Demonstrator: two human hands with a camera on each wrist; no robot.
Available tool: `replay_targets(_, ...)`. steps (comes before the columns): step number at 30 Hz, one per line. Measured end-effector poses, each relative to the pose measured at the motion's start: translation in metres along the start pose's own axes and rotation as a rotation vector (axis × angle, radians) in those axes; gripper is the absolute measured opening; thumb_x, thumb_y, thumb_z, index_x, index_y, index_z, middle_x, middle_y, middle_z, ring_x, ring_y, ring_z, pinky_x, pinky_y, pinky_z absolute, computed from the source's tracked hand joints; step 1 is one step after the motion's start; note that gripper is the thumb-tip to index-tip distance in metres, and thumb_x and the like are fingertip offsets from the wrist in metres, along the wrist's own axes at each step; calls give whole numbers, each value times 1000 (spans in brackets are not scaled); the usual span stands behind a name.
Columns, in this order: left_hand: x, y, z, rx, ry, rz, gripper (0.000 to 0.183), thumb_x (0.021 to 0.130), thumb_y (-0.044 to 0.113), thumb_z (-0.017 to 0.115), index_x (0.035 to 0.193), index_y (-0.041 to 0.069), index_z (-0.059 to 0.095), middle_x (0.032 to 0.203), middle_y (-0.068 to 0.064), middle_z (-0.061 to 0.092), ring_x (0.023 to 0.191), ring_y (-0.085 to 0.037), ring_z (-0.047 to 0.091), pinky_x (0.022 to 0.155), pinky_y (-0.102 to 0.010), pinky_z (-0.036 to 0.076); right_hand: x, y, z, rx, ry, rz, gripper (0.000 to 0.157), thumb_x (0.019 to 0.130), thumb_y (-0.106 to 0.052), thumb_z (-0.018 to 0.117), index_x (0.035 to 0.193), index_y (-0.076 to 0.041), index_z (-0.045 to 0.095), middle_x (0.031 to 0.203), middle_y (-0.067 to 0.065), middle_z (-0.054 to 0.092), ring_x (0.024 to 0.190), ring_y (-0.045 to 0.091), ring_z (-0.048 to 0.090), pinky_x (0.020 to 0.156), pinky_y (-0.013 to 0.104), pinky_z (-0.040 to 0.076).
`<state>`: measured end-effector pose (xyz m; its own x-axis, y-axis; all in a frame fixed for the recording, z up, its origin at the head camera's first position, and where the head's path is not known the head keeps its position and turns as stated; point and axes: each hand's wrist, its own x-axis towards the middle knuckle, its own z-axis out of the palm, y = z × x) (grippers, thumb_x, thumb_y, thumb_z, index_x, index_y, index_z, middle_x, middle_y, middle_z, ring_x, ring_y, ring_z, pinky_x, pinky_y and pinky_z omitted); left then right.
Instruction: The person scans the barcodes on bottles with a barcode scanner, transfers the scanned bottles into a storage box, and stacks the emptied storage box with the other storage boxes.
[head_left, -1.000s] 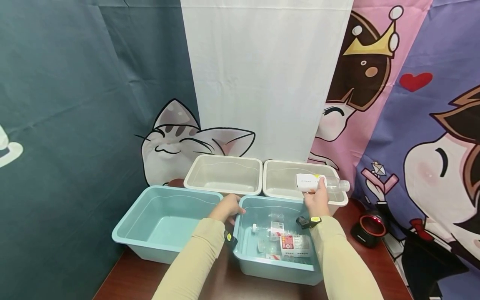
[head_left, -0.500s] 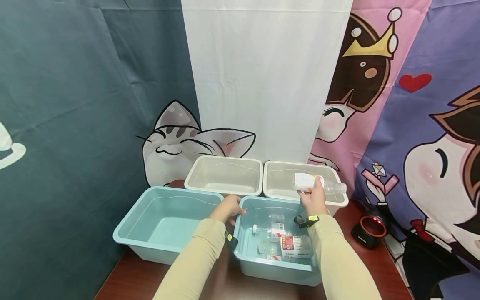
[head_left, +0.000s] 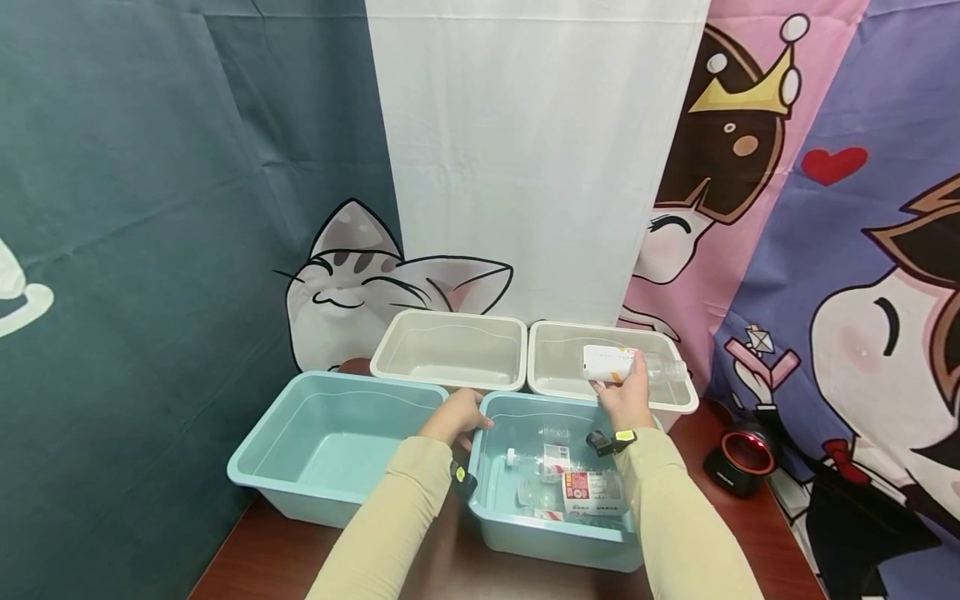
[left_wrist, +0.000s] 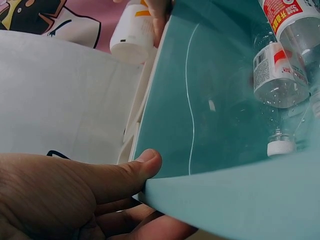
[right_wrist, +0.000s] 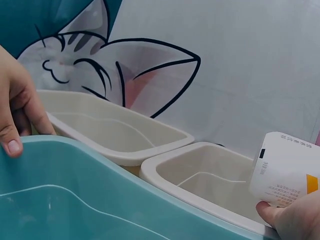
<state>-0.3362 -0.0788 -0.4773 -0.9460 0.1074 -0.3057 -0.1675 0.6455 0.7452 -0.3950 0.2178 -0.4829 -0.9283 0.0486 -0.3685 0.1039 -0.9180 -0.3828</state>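
My left hand (head_left: pixel 455 415) grips the back left corner of the right blue plastic bin (head_left: pixel 555 542). In the left wrist view its thumb lies over the rim, with the other fingers curled below on the outside. My right hand (head_left: pixel 628 400) holds a clear plastic bottle with a white label (head_left: pixel 606 363) sideways above the right cream bin (head_left: pixel 553 354). The bottle's neck points right, and its base shows in the left wrist view. Inside the right blue bin lie several clear bottles, among them a bottle with a red and white label (head_left: pixel 592 493) and a white-capped bottle (left_wrist: pixel 281 148).
A second blue bin (head_left: pixel 300 497) stands at the left, a second cream bin (head_left: pixel 450 335) behind it. Right of the bins, a black device with a red-lit ring (head_left: pixel 738 458) sits on the brown table (head_left: pixel 247 558). A printed curtain (head_left: pixel 532 158) hangs behind.
The right hand has shifted slightly left with the bottle, which is a little farther over the right cream bin. The left hand keeps its place on the blue bin's corner.
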Motion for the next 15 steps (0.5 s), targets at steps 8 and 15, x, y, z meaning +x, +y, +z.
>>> replay_targets(8,-3,1,0,3,-1,7,34,86,4,77,117,-5,68,80,-15,68,59,-26,70,48,-34,58,0,-1,-2,14,-15,22,79,101,-62,42,162,-34,2,168,-3,7,154,11,11,125,39,6)
replay_targets(15,-5,1,0,-5,2,28,32,86,4,77,115,-5,68,79,-14,68,60,-25,70,48,-33,58,-3,-2,-1,-46,16,33,87,100,-63,42,160,-35,-14,170,-1,-7,155,13,-1,125,42,3)
